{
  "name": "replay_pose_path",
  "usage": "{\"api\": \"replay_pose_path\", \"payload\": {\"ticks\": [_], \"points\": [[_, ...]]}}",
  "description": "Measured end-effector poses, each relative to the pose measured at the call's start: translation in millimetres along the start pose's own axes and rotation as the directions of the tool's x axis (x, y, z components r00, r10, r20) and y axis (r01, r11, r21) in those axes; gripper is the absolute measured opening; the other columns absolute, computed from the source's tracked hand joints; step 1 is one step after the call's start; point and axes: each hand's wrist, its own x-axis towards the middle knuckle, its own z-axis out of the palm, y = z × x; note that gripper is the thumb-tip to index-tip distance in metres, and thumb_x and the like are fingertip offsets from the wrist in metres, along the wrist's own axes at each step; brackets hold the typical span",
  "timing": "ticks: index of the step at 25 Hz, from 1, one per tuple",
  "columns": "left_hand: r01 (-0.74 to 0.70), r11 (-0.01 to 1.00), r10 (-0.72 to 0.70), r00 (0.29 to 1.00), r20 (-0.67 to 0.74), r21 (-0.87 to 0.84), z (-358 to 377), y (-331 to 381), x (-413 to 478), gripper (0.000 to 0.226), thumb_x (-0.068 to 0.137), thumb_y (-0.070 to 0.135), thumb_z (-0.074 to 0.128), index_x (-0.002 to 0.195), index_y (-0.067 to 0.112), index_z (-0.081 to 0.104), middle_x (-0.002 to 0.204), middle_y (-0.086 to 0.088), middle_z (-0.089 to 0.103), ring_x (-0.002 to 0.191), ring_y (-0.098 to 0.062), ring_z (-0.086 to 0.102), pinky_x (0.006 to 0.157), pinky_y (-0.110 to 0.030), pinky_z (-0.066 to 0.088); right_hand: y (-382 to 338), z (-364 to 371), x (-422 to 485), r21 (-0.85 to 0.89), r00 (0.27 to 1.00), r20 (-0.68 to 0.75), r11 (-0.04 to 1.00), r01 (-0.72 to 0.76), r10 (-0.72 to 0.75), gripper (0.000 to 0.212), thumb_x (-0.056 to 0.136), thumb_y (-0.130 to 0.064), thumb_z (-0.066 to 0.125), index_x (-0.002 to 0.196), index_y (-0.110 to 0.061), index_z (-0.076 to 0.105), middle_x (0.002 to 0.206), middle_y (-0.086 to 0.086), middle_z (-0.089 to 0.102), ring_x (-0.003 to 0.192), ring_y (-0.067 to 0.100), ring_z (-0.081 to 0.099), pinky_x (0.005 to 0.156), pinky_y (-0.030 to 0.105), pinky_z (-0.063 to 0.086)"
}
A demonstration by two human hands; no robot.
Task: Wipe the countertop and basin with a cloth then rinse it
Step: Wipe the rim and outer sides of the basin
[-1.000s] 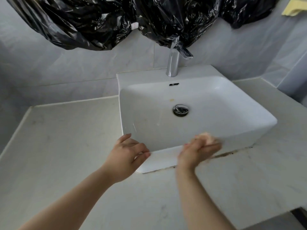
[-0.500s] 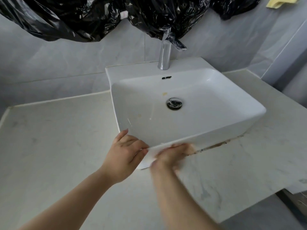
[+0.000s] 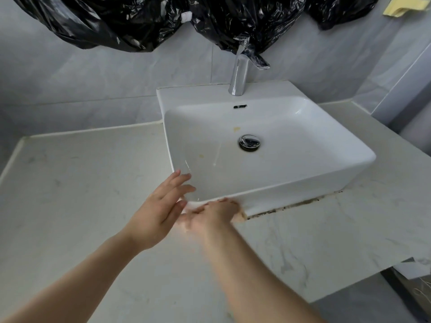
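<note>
Left hand [image 3: 161, 207]: open, fingers pretty much straight and a bit spread, fingertips resting on the near left corner of the basin [image 3: 326, 145], right at the rim.
Right hand [image 3: 211, 214]: super blurry tbh. It's down low against the basin's front outer wall, just beside the left hand, with the cloth under it. Can't tell if the fingers are curled round the cloth or just pressing it flat.
Cloth [image 3: 241, 216]: only a small pale beige bit pokes out past the right hand's fingers, right where the basin's front wall meets the countertop [image 3: 77, 190].
Basin inside: white, with a couple of yellowish spots [image 3: 236, 129], one near the chrome drain [image 3: 249, 142] and one further left.
Seam: dark grime [image 3: 303, 204] runs along the basin's base to the right of the cloth.
Countertop: pale marble look, runs left, right and in front of the basin.
Faucet [image 3: 238, 75]: chrome, at the back of the basin.
Up top: crinkly black plastic bags [image 3: 140, 22] hang over the wall, the lowest bit touching the faucet top. Something yellow [image 3: 400, 7] sits in the top right corner.
</note>
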Motion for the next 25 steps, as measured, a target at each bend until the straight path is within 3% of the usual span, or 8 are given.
{"api": "replay_pose_path", "payload": {"ticks": [4, 8, 10, 13, 17, 19, 21, 25], "points": [[0.142, 0.986, -0.138, 0.989, -0.059, 0.083, -10, -7, -35, 0.044, 0.095, 0.04, 0.028, 0.131, 0.022, 0.048, 0.141, 0.012, 0.038, 0.133, 0.01, 0.021, 0.106, -0.006, 0.016, -24, -2, -27, -0.108, 0.993, 0.045, 0.988, -0.107, 0.112, 0.063, 0.087, -0.058, 0.014, 0.124, -0.024, 0.052, 0.136, 0.014, 0.046, 0.129, 0.039, 0.037, 0.105, 0.07, 0.003], [0.33, 0.943, -0.32, 0.936, -0.149, 0.05, -15, 1, -45, 0.046, 0.089, 0.039, 0.03, 0.118, 0.019, 0.06, 0.12, 0.015, 0.051, 0.114, -0.005, 0.046, 0.094, -0.018, 0.034, -2, -5, -59, 0.002, 0.976, 0.22, 1.0, 0.015, -0.015, 0.04, 0.083, -0.019, 0.034, 0.044, -0.019, 0.042, 0.039, -0.001, 0.045, 0.034, 0.014, 0.046, 0.069, 0.036, 0.047], [0.4, 0.916, -0.389, 0.895, -0.219, 0.008, -24, 8, -42, 0.029, 0.094, 0.028, 0.042, 0.111, 0.018, 0.063, 0.109, 0.013, 0.056, 0.102, -0.01, 0.053, 0.084, -0.01, 0.034, -2, -5, -75, -0.144, 0.951, 0.306, 0.99, 0.008, 0.037, 0.042, 0.075, -0.006, 0.031, 0.035, -0.016, 0.025, 0.036, 0.0, 0.025, 0.041, 0.011, 0.025, 0.043, 0.016, 0.032], [0.505, 0.856, -0.508, 0.781, -0.363, -0.114, -46, 22, -31, 0.02, 0.093, 0.008, 0.05, 0.101, 0.019, 0.065, 0.099, 0.009, 0.059, 0.085, -0.005, 0.055, 0.074, 0.002, 0.031, 14, 1, -100, -0.431, 0.893, 0.428, 0.9, 0.065, 0.141, 0.03, 0.061, -0.007, 0.031, 0.034, -0.017, 0.022, 0.047, 0.004, 0.023, 0.067, 0.013, 0.009, 0.062, 0.025, 0.017], [0.523, 0.708, -0.691, 0.652, -0.314, -0.474, -73, 44, -13, 0.018, 0.096, 0.021, 0.046, 0.094, 0.028, 0.063, 0.103, 0.007, 0.062, 0.095, -0.008, 0.057, 0.085, -0.019, 0.042, 29, 22, -116, -0.573, 0.81, 0.562, 0.784, 0.238, 0.164, 0.054, 0.095, -0.05, 0.034, 0.054, -0.016, 0.038, 0.044, -0.001, 0.035, 0.029, 0.014, 0.034, 0.044, 0.014, 0.03], [0.442, 0.368, -0.767, 0.642, 0.001, -0.818, -72, 52, -1, 0.028, 0.097, 0.036, 0.04, 0.107, 0.023, 0.062, 0.113, -0.005, 0.065, 0.104, -0.022, 0.06, 0.09, -0.036, 0.045, 36, 35, -108, -0.664, 0.78, 0.62, 0.585, 0.467, 0.081, 0.062, 0.089, -0.071, 0.024, 0.07, -0.017, 0.05, 0.058, -0.001, 0.049, 0.033, 0.001, 0.043, 0.035, 0.013, 0.033], [0.43, 0.119, -0.72, 0.658, 0.22, -0.895, -63, 54, 6, 0.041, 0.096, 0.043, 0.037, 0.117, 0.016, 0.059, 0.111, -0.013, 0.067, 0.1, -0.029, 0.064, 0.087, -0.042, 0.05, 36, 44, -93, -0.71, 0.716, 0.694, 0.242, 0.662, 0.075, 0.072, 0.065, -0.094, 0.018, 0.074, -0.032, 0.054, 0.087, -0.006, 0.049, 0.07, -0.004, 0.05, 0.075, 0.016, 0.043], [0.384, 0.057, -0.845, 0.511, 0.16, -0.922, -58, 36, 7, 0.022, 0.095, 0.017, 0.045, 0.102, 0.007, 0.064, 0.081, -0.012, 0.067, 0.056, -0.021, 0.066, 0.045, -0.025, 0.05, -8, 40, -62, -0.582, 0.58, 0.806, -0.342, 0.738, -0.12, 0.055, 0.096, -0.057, 0.025, 0.111, -0.022, 0.064, 0.123, 0.008, 0.061, 0.118, 0.027, 0.053, 0.101, 0.035, 0.038]]}}
